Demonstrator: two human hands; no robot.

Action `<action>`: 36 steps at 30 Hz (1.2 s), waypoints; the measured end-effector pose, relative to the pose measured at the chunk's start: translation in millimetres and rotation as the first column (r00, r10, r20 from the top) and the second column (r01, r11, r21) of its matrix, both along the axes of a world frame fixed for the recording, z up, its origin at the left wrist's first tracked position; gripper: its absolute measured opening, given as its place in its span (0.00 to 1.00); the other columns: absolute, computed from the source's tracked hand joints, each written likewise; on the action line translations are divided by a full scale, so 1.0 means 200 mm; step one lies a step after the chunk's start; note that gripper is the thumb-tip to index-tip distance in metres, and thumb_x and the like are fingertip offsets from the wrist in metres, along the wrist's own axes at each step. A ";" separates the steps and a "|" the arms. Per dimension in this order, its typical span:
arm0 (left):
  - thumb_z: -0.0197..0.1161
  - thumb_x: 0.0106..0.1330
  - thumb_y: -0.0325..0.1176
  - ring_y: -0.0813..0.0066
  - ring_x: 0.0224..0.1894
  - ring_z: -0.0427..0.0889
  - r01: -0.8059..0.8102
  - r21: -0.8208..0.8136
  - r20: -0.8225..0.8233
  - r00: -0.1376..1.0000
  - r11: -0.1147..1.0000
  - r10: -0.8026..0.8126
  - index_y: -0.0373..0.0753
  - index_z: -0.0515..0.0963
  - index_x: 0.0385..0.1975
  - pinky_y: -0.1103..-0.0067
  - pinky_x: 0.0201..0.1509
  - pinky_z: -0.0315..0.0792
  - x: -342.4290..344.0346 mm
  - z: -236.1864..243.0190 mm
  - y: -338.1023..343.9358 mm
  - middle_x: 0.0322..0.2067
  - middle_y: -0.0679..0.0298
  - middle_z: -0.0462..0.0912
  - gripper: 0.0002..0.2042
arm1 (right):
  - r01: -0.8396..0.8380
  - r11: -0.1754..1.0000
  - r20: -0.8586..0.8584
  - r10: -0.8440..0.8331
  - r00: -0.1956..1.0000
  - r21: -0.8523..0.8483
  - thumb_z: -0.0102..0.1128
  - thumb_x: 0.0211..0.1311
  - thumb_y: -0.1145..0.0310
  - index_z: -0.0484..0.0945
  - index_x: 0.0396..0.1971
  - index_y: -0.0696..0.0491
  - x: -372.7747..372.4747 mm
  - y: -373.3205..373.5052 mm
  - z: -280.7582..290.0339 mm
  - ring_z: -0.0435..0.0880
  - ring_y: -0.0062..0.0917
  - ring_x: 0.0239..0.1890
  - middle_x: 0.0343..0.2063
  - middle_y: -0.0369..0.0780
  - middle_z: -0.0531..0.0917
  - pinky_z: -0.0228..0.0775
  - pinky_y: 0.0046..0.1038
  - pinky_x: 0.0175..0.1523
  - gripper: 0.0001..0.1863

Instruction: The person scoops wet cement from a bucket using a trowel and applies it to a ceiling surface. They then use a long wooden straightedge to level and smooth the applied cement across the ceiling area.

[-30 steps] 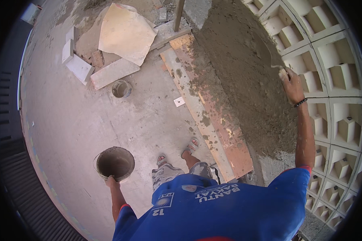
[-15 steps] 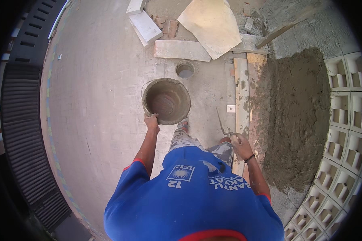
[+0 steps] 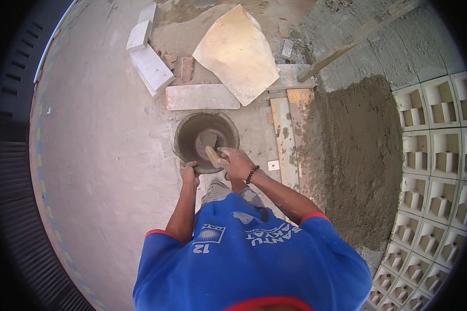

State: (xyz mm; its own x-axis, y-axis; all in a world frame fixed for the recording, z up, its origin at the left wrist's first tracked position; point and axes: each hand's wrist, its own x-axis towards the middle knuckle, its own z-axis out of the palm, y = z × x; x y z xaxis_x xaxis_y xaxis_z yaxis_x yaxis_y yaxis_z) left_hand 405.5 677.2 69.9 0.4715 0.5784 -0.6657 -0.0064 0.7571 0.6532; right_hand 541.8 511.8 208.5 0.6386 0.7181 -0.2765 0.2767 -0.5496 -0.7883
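Note:
My left hand (image 3: 189, 173) grips the near rim of a round, mortar-crusted bucket (image 3: 180, 136), which is tipped so its inside faces me. My right hand (image 3: 236, 164), with a dark bead bracelet at the wrist, holds a trowel (image 3: 212, 155) by its wooden handle. The trowel's blade is inside the bucket, close to the bottom. A grey smear of mortar coats the bucket's inner wall.
Wet mortar (image 3: 360, 160) covers a strip on the right, bordered by wooden boards (image 3: 285, 140) and a pale vent-block wall (image 3: 441, 150). Ahead lie white blocks (image 3: 202, 97), a creased cream sheet (image 3: 238, 54) and a slanting wooden plank (image 3: 358, 39). A dark slatted gate (image 3: 10, 207) stands left.
My right hand has swung left from beside the boards, bringing the trowel into the bucket. The small round pot beyond the bucket is no longer visible. The whole view has shifted somewhat.

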 end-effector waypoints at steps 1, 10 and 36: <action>0.51 0.52 0.14 0.66 0.36 0.80 -0.055 -0.026 0.012 0.998 0.998 0.055 0.40 0.65 0.52 0.67 0.37 0.82 0.03 -0.02 0.05 0.41 0.59 0.76 0.25 | 0.001 0.997 -0.006 0.000 1.000 0.079 0.59 0.53 0.63 0.78 0.35 0.61 0.08 0.04 0.02 0.81 0.46 0.39 0.32 0.53 0.82 0.72 0.42 0.45 0.16; 0.54 0.57 0.18 0.59 0.38 0.82 -0.481 -0.096 -0.181 0.869 0.871 0.460 0.39 0.68 0.45 0.57 0.36 0.82 -0.01 -0.35 0.39 0.37 0.56 0.77 0.15 | 0.119 0.916 0.162 -0.061 0.985 -0.384 0.56 0.50 0.64 0.74 0.19 0.61 0.56 -0.70 -0.76 0.80 0.42 0.25 0.17 0.51 0.77 0.72 0.40 0.33 0.14; 0.68 0.57 0.29 0.54 0.53 0.74 -0.675 -0.015 -0.643 0.572 0.738 0.509 0.28 0.63 0.54 0.57 0.57 0.71 0.11 -2.35 1.16 0.54 0.52 0.72 0.28 | 0.072 0.370 -0.315 -0.865 0.391 -0.926 0.51 0.63 0.63 0.75 0.28 0.66 -0.22 -1.65 -0.94 0.86 0.37 0.26 0.24 0.50 0.83 0.82 0.35 0.29 0.17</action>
